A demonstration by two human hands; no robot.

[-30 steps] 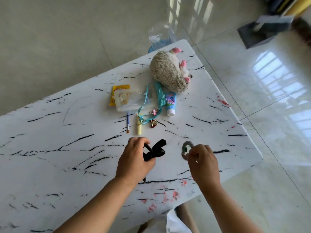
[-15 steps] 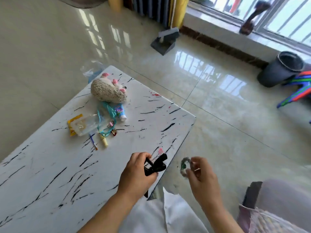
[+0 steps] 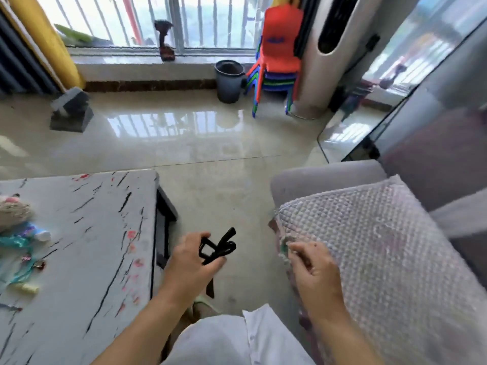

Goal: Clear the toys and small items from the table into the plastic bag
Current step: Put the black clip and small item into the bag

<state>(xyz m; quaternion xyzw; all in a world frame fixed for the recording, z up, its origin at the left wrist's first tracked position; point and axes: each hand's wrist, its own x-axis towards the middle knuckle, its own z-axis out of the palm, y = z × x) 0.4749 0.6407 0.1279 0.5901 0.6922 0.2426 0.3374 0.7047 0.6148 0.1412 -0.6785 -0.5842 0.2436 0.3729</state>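
Marble table (image 3: 87,233) at left; left hand (image 3: 193,262) grips black clip (image 3: 220,247); right hand (image 3: 313,270) pinches small ring (image 3: 284,247).

Marble-look table (image 3: 87,233) under plush toy (image 3: 11,212), tube (image 3: 37,234)

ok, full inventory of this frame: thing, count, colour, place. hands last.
table: 1, white marble look with black streaks, left
plush toy: 1, beige with pink, table's far left edge, cut off
small tube: 1, blue and white, on table by the plush
teal strap: 1, on table, left edge
yellow stick: 1, pale, on table
bucket: 1, dark grey, floor by window
stacked chairs: 1 stack, orange on top, right of bucket
textured cover: 1, greyish pink, on seat at right
left hand: holds black clip
right hand: pinches small greenish item, blurred
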